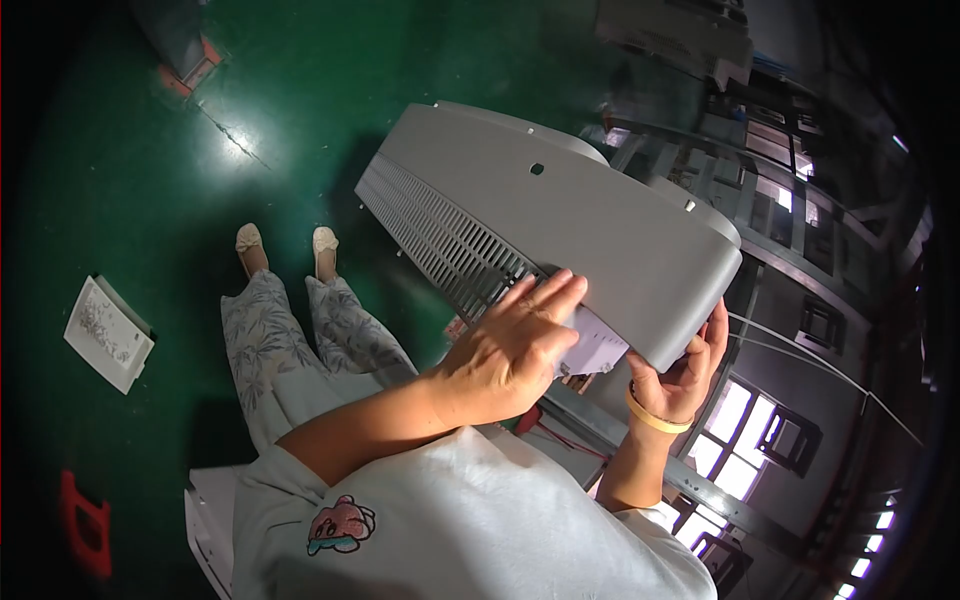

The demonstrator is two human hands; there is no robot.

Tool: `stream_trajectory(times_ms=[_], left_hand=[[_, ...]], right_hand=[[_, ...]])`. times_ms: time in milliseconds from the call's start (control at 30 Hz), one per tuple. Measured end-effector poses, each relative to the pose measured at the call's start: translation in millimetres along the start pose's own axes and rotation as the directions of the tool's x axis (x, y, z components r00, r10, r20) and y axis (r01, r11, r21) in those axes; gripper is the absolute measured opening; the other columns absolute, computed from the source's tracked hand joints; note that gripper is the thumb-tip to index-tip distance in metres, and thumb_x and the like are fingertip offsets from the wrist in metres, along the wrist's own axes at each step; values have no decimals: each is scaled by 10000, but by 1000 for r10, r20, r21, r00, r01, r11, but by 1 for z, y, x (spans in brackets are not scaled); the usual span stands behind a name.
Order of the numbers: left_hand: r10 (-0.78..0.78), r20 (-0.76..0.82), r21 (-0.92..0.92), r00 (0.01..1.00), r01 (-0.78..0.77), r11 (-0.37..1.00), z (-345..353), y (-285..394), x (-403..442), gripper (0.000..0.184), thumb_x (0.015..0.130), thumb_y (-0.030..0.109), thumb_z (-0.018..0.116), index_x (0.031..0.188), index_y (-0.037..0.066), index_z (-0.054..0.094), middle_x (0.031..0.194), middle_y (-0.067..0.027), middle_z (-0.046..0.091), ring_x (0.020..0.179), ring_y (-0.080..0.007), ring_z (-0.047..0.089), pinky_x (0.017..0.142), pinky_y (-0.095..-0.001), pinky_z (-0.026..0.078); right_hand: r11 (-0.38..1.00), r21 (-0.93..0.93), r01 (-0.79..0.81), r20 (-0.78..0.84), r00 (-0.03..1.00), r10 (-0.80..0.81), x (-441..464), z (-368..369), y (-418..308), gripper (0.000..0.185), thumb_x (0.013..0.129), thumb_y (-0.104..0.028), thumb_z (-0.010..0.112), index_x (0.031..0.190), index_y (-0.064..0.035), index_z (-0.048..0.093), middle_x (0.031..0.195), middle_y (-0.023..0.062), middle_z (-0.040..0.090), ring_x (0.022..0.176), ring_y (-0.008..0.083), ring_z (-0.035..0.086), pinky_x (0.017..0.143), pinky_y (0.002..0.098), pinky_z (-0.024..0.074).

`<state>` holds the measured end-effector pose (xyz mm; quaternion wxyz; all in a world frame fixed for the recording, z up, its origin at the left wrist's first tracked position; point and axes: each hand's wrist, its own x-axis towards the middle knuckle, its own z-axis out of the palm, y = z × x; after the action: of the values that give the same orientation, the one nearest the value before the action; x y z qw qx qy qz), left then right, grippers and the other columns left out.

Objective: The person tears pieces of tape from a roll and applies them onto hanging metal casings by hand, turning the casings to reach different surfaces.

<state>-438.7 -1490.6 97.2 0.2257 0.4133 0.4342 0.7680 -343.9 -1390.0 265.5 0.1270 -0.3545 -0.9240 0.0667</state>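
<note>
A long grey plastic housing [560,220] with a slotted grille [440,230] along one side is tilted in front of my body. My left hand [510,350] lies with its fingers stretched out over the near edge, by the end of the grille. Beside that hand is a pale lilac piece [597,343] at the housing's underside, partly covered. My right hand [685,370], with a yellow band at the wrist, grips the rounded corner at the right end, thumb on the near side and fingers round the far side.
On the green floor [200,390] lies a white box with a printed pattern [110,330]. A red frame-like object [88,525] is at the lower left. Metal racking [780,250] runs along the right, with bright windows [735,435] beyond. An orange-edged base [190,65] stands at the upper left.
</note>
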Motion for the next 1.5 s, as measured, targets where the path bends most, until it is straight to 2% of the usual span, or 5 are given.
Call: stream_trajectory(times_ms=[433, 633, 833, 1300, 1500], left_hand=[[193, 18, -182, 981, -187, 965, 41, 21, 8, 358, 905, 88, 589, 1171, 112, 351, 1435, -238, 432, 1363, -365, 410, 1130, -536, 311], [-87, -158, 1, 984, 89, 996, 31, -32, -10, 509, 795, 65, 703, 1178, 57, 368, 1405, -266, 446, 1290, -432, 462, 1074, -600, 275], [-388, -422, -188, 819, 340, 921, 13, -50, -14, 190, 815, 3, 703, 985, -7, 621, 1137, -153, 566, 1076, -273, 553, 941, -358, 445], [-410, -462, -376, 786, 245, 893, 25, -52, 3, 132, 795, -76, 712, 901, -1, 685, 867, -87, 680, 747, -183, 639, 661, -270, 514], [-481, -235, -577, 845, 277, 769, 48, -58, 47, 403, 912, -51, 589, 1254, 0, 381, 905, -91, 639, 796, -105, 591, 733, -245, 484]], right_hand=[[992, -13, 125, 45, 991, -125, 0, -11, 38, 413, 750, -314, 814, 927, -22, 581, 1498, 210, 312, 1374, 374, 378, 1119, 462, 303], [972, 66, 224, 85, 970, -229, 7, -22, 69, 440, 681, -250, 852, 983, -29, 621, 1511, 197, 291, 1353, 339, 409, 1086, 422, 328], [975, 74, 207, 54, 976, -211, 17, -22, 83, 424, 689, -231, 860, 974, -30, 620, 1522, 184, 285, 1352, 302, 416, 1084, 406, 333], [965, 172, 197, 58, 976, -210, 49, -22, 88, 395, 631, -79, 809, 974, -32, 618, 1522, 169, 284, 1339, 291, 423, 1096, 404, 301], [966, 189, 178, 49, 980, -190, 60, -21, 95, 384, 648, -80, 787, 996, -30, 631, 1529, 175, 278, 1392, 320, 351, 1113, 427, 279]])
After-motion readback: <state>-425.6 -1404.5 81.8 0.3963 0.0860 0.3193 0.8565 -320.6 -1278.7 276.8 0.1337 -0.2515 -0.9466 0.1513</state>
